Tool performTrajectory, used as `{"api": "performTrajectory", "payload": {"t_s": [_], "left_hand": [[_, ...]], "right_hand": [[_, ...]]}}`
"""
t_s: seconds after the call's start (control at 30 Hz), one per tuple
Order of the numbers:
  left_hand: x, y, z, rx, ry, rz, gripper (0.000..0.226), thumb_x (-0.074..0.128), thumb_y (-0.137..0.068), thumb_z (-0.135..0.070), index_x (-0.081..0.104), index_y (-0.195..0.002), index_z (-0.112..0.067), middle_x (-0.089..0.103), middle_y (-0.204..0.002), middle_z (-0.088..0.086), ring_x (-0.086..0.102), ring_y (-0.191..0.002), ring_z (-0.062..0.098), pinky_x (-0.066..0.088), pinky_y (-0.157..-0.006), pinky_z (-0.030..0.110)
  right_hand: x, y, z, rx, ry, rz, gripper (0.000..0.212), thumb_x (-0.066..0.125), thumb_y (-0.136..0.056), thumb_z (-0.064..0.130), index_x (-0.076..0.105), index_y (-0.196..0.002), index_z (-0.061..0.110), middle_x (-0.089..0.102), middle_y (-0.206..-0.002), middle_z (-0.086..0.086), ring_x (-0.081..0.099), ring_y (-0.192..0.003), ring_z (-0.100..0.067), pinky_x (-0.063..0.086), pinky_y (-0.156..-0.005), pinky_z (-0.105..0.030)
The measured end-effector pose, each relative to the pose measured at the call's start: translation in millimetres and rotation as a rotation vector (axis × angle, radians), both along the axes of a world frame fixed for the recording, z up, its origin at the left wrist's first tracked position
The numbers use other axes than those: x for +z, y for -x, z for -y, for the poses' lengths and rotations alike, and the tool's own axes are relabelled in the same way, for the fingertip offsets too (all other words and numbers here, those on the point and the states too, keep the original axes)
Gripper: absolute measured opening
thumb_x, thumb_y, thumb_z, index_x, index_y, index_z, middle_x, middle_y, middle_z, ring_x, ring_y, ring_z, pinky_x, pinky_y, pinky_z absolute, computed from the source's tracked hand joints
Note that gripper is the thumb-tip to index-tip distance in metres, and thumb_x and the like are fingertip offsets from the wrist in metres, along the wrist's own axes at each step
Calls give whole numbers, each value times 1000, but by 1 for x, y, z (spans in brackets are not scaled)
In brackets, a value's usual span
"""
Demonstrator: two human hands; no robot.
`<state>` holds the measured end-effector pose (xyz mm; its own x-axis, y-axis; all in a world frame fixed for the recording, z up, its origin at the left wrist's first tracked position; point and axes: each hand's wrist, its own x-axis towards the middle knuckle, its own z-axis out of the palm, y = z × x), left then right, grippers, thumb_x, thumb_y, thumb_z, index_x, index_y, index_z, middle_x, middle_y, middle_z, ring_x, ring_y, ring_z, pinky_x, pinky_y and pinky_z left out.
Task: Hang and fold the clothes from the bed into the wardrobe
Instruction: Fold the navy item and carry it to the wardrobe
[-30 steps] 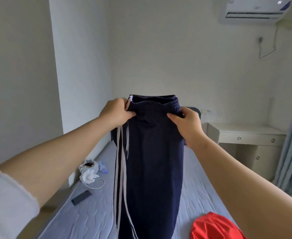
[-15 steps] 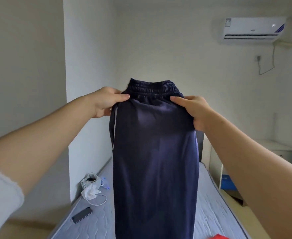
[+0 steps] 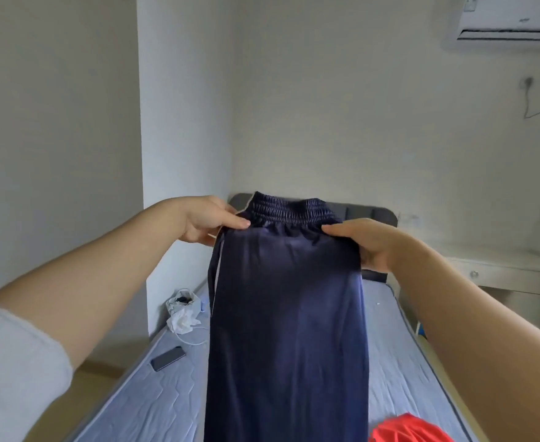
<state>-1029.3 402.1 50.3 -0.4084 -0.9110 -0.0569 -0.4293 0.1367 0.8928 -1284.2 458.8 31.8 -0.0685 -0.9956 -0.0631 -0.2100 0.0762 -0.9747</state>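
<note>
A person's left hand (image 3: 211, 223) and right hand (image 3: 367, 244) pinch the two ends of the elastic waistband of the navy trousers (image 3: 288, 314), held up at mid-frame above the bed (image 3: 399, 362), the fingers (image 3: 235, 222) grasping only the cloth's edges. The grip looks shallow. Smooth fabric could slide free on one side, letting the legs twist or drop onto the red garment (image 3: 405, 430) at lower right and spoiling an even fold. No wardrobe is in view.

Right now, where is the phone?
In the head view the phone lies on the mattress near its left edge, just this side of the white bag and left of the navy trousers.
</note>
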Motion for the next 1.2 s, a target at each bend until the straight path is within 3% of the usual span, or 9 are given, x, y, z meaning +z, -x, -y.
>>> {"api": "performTrajectory", "payload": {"t_s": [0.1,0.17,0.23,0.37,0.47,0.57,0.83,1.07,1.2], "left_hand": [[-33,13,24,132,158,378,11,60,-90,-22,61,-98,-14,54,-85,-1,47,-84,17,37,-71,24],[-50,24,38,151,174,406,21,58,-91,-22,58,-111,-14,47,-74,1,42,-64,17,35,-56,19],[-55,34,52,200,155,273,23,56,-92,-22,55,-115,-14,42,-67,2,36,-52,14,27,-40,16],[-27,49,72,256,201,-174,30,49,-96,-14,44,-126,-17,54,-87,2,59,-42,5,49,-39,17],[6,53,73,226,345,-346,16,47,-97,-12,45,-110,-22,55,-105,6,65,-60,13,57,-52,24],[32,51,66,190,482,-392,12,45,-97,-13,48,-106,-20,57,-100,-2,67,-66,13,57,-57,21],[26,41,26,159,491,-463,12,48,-95,-9,51,-99,-20,58,-93,-4,67,-54,7,57,-56,21],[-83,35,-6,204,269,-390,18,50,-93,-5,52,-104,-19,57,-91,-9,65,-50,4,52,-51,17],[-180,33,-27,248,92,-296,21,50,-93,-5,53,-106,-22,57,-91,-14,62,-47,-1,47,-47,13]], "right_hand": [[-41,-7,27,-143,50,-178,17,66,-85,14,68,-100,5,69,-97,-15,63,-85,-25,53,-87,-40],[-58,-6,45,-258,79,-460,10,64,-86,22,69,-92,15,66,-94,-10,60,-93,-29,50,-92,-43],[-61,-2,61,-353,151,-610,8,60,-87,26,64,-83,21,63,-84,-4,57,-90,-28,50,-78,-34],[-28,0,81,-456,397,-478,14,57,-88,22,66,-89,12,60,-78,-6,54,-75,-22,41,-62,-26],[9,0,82,-510,527,-442,12,51,-89,24,59,-82,20,56,-70,0,56,-61,-21,41,-56,-26],[35,-3,71,-507,637,-329,20,45,-91,23,54,-73,27,57,-70,9,61,-40,-8,45,-49,-27],[29,-12,33,-475,703,-238,20,53,-89,25,55,-70,32,57,-66,10,55,-36,-2,45,-52,-26],[-82,-11,7,-445,504,-173,16,59,-86,19,60,-70,18,49,-55,5,47,-47,-10,36,-36,-11],[-182,-11,-13,-413,285,-237,22,61,-84,20,53,-64,13,45,-44,10,45,-41,-8,38,-44,-20]]}}
